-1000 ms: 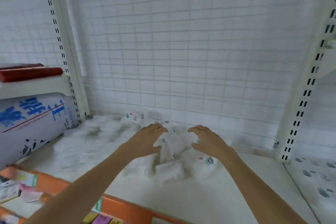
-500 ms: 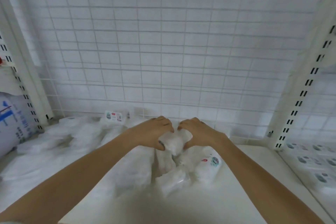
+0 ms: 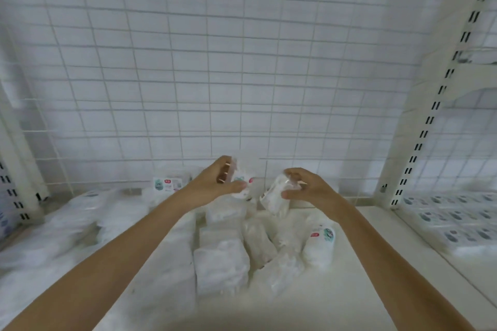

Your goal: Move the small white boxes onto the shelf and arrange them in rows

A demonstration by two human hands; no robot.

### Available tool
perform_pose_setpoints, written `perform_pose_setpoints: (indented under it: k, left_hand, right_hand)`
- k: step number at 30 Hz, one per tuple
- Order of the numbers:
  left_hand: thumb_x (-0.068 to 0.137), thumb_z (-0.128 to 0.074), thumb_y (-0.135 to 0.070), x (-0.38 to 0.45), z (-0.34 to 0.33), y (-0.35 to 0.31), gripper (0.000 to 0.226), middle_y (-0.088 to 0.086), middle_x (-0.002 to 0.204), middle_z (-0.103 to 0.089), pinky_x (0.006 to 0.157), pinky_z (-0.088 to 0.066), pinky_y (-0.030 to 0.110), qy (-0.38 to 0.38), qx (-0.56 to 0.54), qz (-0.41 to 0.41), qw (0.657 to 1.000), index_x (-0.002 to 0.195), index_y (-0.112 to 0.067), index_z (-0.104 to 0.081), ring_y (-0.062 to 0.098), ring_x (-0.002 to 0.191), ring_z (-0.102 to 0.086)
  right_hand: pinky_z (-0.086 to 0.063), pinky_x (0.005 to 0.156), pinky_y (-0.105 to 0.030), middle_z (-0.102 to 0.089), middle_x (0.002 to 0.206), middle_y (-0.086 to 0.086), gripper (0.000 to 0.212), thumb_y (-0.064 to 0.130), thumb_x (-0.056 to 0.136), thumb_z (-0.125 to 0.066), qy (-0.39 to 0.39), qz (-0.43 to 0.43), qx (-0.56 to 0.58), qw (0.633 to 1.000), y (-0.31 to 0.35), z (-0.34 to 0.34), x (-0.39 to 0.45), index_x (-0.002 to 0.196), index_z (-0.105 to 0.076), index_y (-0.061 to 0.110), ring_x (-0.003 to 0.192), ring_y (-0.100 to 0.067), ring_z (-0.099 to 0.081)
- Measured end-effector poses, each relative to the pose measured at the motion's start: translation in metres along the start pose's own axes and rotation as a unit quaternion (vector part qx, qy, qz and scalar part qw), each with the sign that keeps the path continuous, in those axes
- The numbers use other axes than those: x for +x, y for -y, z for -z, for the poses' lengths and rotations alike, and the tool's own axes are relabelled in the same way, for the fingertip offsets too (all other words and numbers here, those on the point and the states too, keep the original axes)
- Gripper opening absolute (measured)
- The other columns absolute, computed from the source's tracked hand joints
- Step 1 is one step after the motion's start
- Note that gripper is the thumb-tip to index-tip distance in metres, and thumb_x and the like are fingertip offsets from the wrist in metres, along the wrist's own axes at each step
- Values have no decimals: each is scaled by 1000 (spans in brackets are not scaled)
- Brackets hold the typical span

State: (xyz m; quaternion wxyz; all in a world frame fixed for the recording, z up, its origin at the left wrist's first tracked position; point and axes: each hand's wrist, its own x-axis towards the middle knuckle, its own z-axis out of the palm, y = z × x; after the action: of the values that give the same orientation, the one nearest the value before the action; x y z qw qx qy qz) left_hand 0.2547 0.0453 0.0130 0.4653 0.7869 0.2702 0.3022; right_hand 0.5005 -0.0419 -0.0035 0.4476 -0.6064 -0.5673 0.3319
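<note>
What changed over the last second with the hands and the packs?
Both hands closed in on the pile, then lifted apart: left hand now grips one white pack, right hand grips another. The loose pile on the shelf stays unsorted.

Two hands are in view, the left hand [image 3: 224, 183] and the right hand [image 3: 306, 187]; each one holds one small white pack, so two packs are lifted; about six more lie loose on the shelf [image 3: 349, 290] below them; the blurred packs at left cannot be counted.
</note>
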Motion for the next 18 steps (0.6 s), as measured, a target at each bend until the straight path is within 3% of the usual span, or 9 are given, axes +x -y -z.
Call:
perform_pose_setpoints:
  k: [4,7,9,11,12,13,15,16,18]
  left_hand:
    - [88,-58,-18,-13,12,8,25,6,114,-63,82,-51,26,3,-70,27,997,111,-25,-50,16,102,-62]
    - [88,-60,-17,-19,17,15,27,0,108,-66,86,-52,25,-5,-145,68,987,112,-26,-53,16,101,-64]
    - [82,-64,-18,-22,20,18,36,5,110,-66,84,-53,25,1,-200,84,976,117,-19,-53,18,101,-65]
    - [87,-57,-13,-24,20,19,33,13,116,-63,86,-54,30,10,-232,93,968,120,-12,-52,25,104,-63]
    - [91,-51,-11,-24,20,19,27,15,118,-62,86,-53,32,11,-236,100,966,117,-12,-52,27,105,-62]
    - [92,-45,-9,-24,18,19,22,16,119,-60,86,-53,35,8,-238,110,965,113,-12,-53,29,104,-61]
    - [94,-40,-11,-23,14,16,20,18,114,-58,84,-50,39,-3,-259,135,956,110,-10,-51,29,97,-60]
    - [94,-40,-15,-22,12,15,22,17,109,-59,83,-50,39,-6,-280,145,949,112,-7,-51,28,93,-61]
    - [95,-42,-32,-20,9,12,34,13,103,-65,83,-51,38,-8,-308,156,938,114,-7,-54,25,92,-63]
  right_hand:
    - [-53,88,-42,-56,119,-9,62,22,57,-85,-21,-7,173,985,-6,-13,-11,113,-58,27,104,-25,-62]
    - [-57,67,-36,-60,106,-13,44,4,76,-64,-50,-28,345,937,-2,-19,-20,118,-54,12,86,-24,-68]
    - [-55,64,-35,-63,97,-14,46,11,72,-67,-44,-36,411,910,1,-25,-26,116,-55,5,80,-23,-68]
    - [-54,55,-23,-65,80,-6,39,12,63,-77,-74,-50,429,899,-1,-29,-33,97,-57,11,65,-9,-67]
    - [-50,48,-16,-64,68,2,28,6,73,-73,-80,-76,495,862,4,-28,-36,87,-52,18,53,1,-62]
    - [-47,46,-11,-63,59,8,30,2,78,-69,-73,-81,554,826,4,-25,-41,81,-48,23,49,5,-59]
    - [-51,53,-16,-63,59,5,27,18,64,-81,-42,-31,521,852,2,-31,-49,76,-58,20,55,-2,-62]
    - [-53,56,-22,-62,61,1,27,29,58,-83,-98,-33,486,868,7,-36,-57,71,-63,16,57,-10,-63]
    - [-54,56,-25,-61,64,-4,29,40,69,-70,-105,-39,501,858,7,-38,-61,66,-67,11,57,-16,-63]
